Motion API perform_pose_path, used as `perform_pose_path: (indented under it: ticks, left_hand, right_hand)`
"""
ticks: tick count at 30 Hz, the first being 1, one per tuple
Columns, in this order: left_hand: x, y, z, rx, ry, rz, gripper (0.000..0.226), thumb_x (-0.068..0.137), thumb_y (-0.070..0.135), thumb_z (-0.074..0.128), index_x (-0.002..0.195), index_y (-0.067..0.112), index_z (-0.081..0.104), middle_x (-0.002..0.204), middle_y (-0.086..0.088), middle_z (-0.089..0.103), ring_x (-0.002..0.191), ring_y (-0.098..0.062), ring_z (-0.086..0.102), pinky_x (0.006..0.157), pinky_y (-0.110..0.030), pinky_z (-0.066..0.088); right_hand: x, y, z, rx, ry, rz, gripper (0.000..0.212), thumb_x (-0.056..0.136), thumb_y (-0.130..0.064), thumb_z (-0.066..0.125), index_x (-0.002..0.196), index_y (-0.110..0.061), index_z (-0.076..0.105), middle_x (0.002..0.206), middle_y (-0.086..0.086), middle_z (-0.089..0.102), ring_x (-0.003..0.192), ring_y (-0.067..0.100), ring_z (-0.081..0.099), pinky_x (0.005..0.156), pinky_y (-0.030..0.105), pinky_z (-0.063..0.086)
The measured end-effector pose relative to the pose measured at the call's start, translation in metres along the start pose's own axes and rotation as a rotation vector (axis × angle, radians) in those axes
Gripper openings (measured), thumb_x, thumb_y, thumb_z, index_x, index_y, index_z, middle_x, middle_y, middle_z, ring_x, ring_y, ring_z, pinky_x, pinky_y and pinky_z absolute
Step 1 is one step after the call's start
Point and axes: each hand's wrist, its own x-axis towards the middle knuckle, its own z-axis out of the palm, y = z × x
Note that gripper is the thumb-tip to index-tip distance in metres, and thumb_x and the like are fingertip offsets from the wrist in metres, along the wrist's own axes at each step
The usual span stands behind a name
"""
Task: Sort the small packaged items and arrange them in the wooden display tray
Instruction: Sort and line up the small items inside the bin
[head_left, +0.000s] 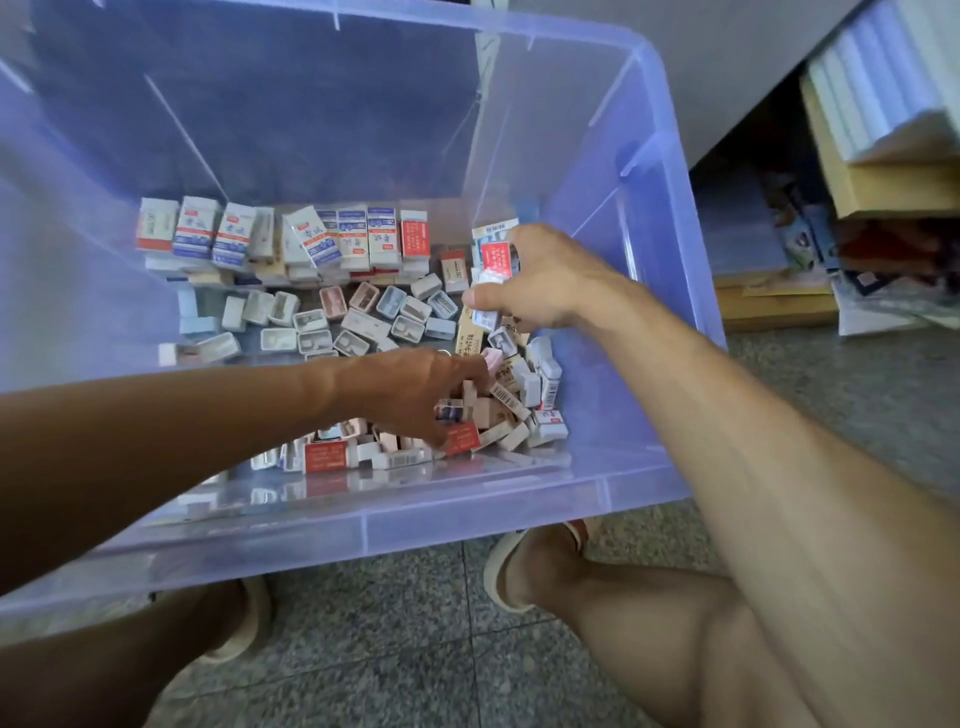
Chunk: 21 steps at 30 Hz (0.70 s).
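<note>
**Head view: both hands working in the bin**

Head view is showing a person crouching over a clear blue bin (670, 291) on a stone floor. Small packs are lying inside it: a neat standing row (280, 236) along the far wall, open little trays (332, 322) scattered in the middle, and a loose heap (498, 410) toward the near right corner.

Right hand (540, 283) is hovering above the heap's far edge, its thumb and fingers curling round a small stack of packs (494, 270), a red-faced one on top, long axis running roughly away from the camera.

Left hand (415, 395) is reaching into the heap, fingers bent down among the packs; whether it is actually pinching one is hidden by its own back. A red pack (461, 437) is lying just beside its fingertips, nearer to this hand than to the right.

No wooden tray is showing anywhere, so the sorting is probably at the gathering stage.
</note>
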Motion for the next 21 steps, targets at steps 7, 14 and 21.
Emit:
perform_pose_path:
  ticks: [7, 14, 21]
  left_hand:
    - [-0.003, -0.005, 0.001, -0.041, 0.001, -0.047, 0.042, 0.077, 0.023, 0.081, 0.107, 0.019, 0.052, 0.095, 0.003, 0.060, 0.081, -0.012, 0.057, 0.061, -0.018, 0.044]
    - [-0.009, -0.001, 0.001, -0.099, -0.069, -0.058, 0.045, 0.084, 0.024, 0.074, 0.124, 0.024, 0.052, 0.092, 0.015, 0.057, 0.071, 0.002, 0.053, 0.056, -0.014, 0.038]
    - [-0.015, -0.001, 0.004, -0.165, -0.018, -0.053, 0.040, 0.085, 0.018, 0.074, 0.120, 0.023, 0.055, 0.095, 0.010, 0.064, 0.069, -0.001, 0.060, 0.053, -0.015, 0.043]
  right_hand:
    - [0.005, 0.000, 0.003, 0.138, -0.013, -0.010, 0.040, 0.085, -0.038, 0.077, 0.114, -0.015, 0.062, 0.104, 0.007, 0.071, 0.091, 0.026, 0.072, 0.080, 0.048, 0.061]
    - [0.010, 0.000, 0.002, 0.296, -0.061, 0.001, 0.045, 0.084, -0.038, 0.078, 0.120, -0.016, 0.061, 0.106, 0.003, 0.069, 0.089, 0.016, 0.071, 0.078, 0.039, 0.063]
    - [0.011, -0.005, 0.001, 0.573, -0.142, 0.091, 0.028, 0.087, -0.038, 0.077, 0.095, -0.013, 0.066, 0.073, 0.003, 0.067, 0.079, 0.020, 0.061, 0.067, 0.031, 0.050]
